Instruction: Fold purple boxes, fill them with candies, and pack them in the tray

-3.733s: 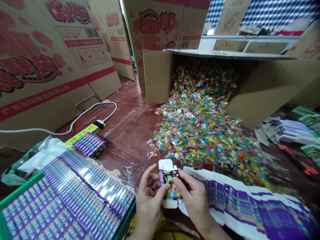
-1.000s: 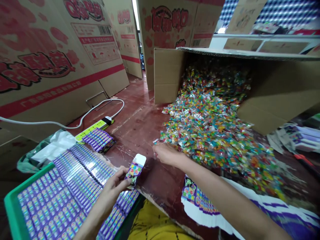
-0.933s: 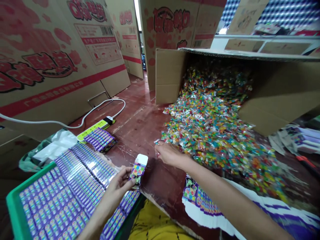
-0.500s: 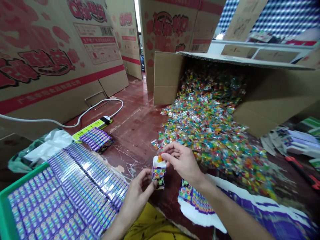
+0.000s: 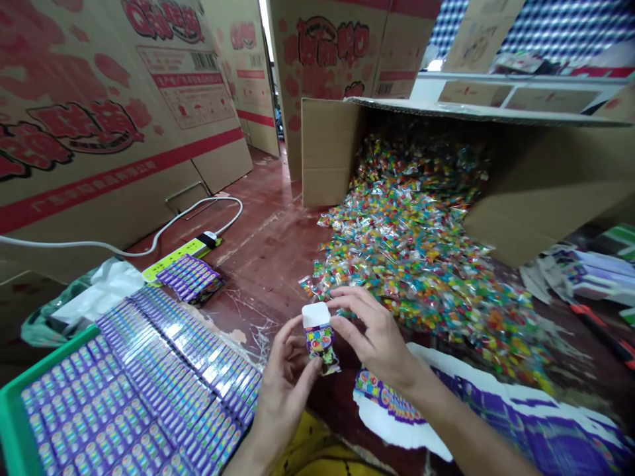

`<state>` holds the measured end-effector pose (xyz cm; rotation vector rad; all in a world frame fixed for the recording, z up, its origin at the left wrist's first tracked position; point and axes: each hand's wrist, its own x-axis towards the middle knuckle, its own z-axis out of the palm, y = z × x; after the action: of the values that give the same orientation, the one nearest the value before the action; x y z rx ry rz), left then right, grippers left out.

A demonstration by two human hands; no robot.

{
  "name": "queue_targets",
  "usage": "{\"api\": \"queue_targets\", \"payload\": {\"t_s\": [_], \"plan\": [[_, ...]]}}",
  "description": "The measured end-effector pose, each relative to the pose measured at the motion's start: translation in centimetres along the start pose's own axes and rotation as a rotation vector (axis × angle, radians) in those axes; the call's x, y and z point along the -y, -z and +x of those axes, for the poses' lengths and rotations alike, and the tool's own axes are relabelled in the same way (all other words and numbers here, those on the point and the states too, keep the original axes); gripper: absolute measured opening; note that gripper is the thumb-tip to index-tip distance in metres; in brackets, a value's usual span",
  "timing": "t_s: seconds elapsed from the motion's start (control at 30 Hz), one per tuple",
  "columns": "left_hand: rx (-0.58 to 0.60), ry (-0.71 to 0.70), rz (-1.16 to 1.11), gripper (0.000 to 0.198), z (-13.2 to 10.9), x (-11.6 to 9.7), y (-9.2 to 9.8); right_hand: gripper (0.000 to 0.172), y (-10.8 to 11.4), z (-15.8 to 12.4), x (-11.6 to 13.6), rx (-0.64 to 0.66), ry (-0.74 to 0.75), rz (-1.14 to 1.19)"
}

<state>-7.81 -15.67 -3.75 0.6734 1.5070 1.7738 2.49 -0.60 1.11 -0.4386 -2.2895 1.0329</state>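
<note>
Evidently the closing stage is in hand: the left hand [image 5: 285, 383] is clamped on a small printed carton [image 5: 320, 338], thumb across its lower front and fingers curled behind, holding it nearly upright above the near edge of the bench [image 5: 265, 231]. The carton's white top flap [image 5: 316, 313] stands raised. Whether anything lies inside cannot be told from this angle. At its upper right edge is the right hand [image 5: 380, 340], thumb and fingers apart, tips at or just beside the flap; contact is hard to confirm. The next move seems to call for folding that flap down and tucking it in while the left hand keeps the walls square.

Just beyond the right hand spreads a heap of clear candy packets [image 5: 397, 231], spilling from a large cardboard box [image 5: 325, 152] on its side. Flat cartons [image 5: 389, 400] fan out under the right forearm. To the left, a green tray [image 5: 10, 403] holds rows of purple packs [image 5: 163, 377].
</note>
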Motion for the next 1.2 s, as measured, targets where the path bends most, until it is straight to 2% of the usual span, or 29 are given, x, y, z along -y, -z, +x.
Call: {"api": "queue_targets", "payload": {"t_s": [0.1, 0.17, 0.27, 0.4, 0.57, 0.67, 0.77, 0.9, 1.1, 1.2], "plan": [[0.068, 0.022, -0.066, 0.050, 0.0, -0.3, 0.0, 0.016, -0.3, -1.4, -0.4, 0.018, -0.148, 0.208], [0.129, 0.045, -0.102, 0.044, 0.1, -0.4, 0.1, 0.022, -0.9, -2.3, -0.8, 0.029, -0.212, 0.331], [0.201, 0.069, -0.122, 0.041, 0.2, -0.6, 0.2, 0.034, -1.8, -3.4, -1.1, -0.020, -0.221, 0.373], [0.237, 0.098, -0.145, 0.038, 0.2, -0.7, 0.1, 0.021, -2.2, -3.9, -1.3, -0.066, -0.180, 0.259], [0.275, 0.166, -0.173, 0.036, 0.3, -0.6, 0.0, 0.008, -1.9, -3.9, -1.3, -0.059, -0.174, 0.250], [0.237, 0.164, -0.183, 0.036, 0.5, -0.5, -0.1, 0.002, -2.0, -3.8, -1.3, -0.080, -0.226, 0.398], [0.139, 0.146, -0.227, 0.040, 0.6, -0.6, -0.2, 0.011, -2.0, -3.6, -1.2, -0.113, -0.311, 0.573], [0.072, 0.146, -0.225, 0.042, 0.2, -0.9, -0.4, 0.018, -2.0, -3.0, -1.0, -0.020, -0.344, 0.700], [0.038, 0.069, -0.047, 0.032, -0.4, -0.6, -0.3, 0.026, -1.9, -2.3, -1.0, 0.033, -0.575, 0.669], [0.093, 0.054, 0.001, 0.030, -0.5, -0.5, -0.1, 0.025, -1.4, -2.0, -1.2, 0.061, -0.575, 0.646]]}}
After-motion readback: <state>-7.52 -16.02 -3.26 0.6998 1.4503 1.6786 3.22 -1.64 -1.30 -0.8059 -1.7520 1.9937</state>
